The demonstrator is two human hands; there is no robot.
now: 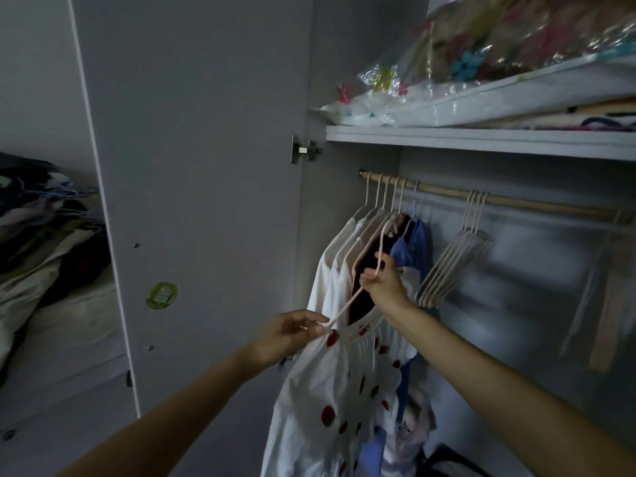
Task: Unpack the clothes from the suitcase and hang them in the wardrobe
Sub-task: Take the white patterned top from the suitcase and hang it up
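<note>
A white dress with red strawberry prints hangs from a pale pink hanger in front of the open wardrobe. My right hand grips the hanger near its hook. My left hand pinches the dress's shoulder and the hanger's lower arm. Behind them a wooden rail carries several white garments, a dark one and a blue one. The suitcase is out of view.
Several empty pale hangers hang further right on the rail. The open wardrobe door stands at left. A shelf above holds bagged bedding. A pile of clothes lies on a bed at far left.
</note>
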